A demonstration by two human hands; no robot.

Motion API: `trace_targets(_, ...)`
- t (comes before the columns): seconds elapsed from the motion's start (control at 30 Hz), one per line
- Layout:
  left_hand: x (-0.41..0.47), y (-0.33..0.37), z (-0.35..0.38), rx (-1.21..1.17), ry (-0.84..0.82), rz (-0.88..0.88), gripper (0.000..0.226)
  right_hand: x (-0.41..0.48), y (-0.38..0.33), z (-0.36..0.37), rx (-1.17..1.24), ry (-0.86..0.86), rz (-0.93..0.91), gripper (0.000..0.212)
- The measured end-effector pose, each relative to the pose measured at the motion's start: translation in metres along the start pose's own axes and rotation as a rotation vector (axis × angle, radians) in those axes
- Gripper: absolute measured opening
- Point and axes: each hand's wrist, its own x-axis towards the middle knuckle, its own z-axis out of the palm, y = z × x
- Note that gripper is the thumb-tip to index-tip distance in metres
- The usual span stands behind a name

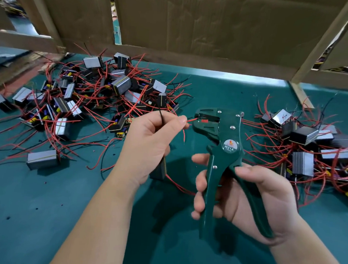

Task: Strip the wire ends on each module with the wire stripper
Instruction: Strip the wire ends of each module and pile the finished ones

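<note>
Cardboard [197,20] in a wooden frame walls off the back of the bench, and a teal mat [40,205] covers the top. Two piles of modules lie on it: a left pile [89,97], wide and tangled with red and black leads, and a right pile [312,145], more tightly heaped. Both forearms reach in from the bottom edge and meet between the piles.

The right hand [263,200] lies palm up and tilted inward, with the stripper [232,136] standing upright in it. Four fingers curl round the front handle and the thumb lies over the rear one. The handles stand apart, not squeezed together. The tool's head points left, towards the other hand.

The left hand [147,144] is raised with its back to the camera, wrist bent a little. Thumb and forefinger pinch a red wire [192,119] near its end, and the other fingers fold into the palm. The tip of that wire sits in the mouth of the stripper's head — how far in, I cannot tell.

A dark module [159,170] shows below the heel of the left hand, half hidden; whether it hangs or rests on the mat is unclear. A black wire [160,114] sticks up out of the fist, just behind the pinch.
</note>
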Motion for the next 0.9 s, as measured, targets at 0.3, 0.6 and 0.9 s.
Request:
trace_targets(0.3,0.001,0.000,-0.013,0.030,-0.101,0.012,0.016,-0.002,0.003,-0.001,-0.161,0.052,0.001,0.047)
trace_targets(0.6,0.001,0.005,-0.023,0.062,-0.234,0.023,0.016,-0.004,0.001,-0.003,-0.220,0.024,0.031,0.046)
trace_targets(0.9,0.003,0.003,-0.030,0.158,-0.199,-0.006,0.018,-0.003,0.001,-0.006,-0.225,-0.009,0.056,0.049)
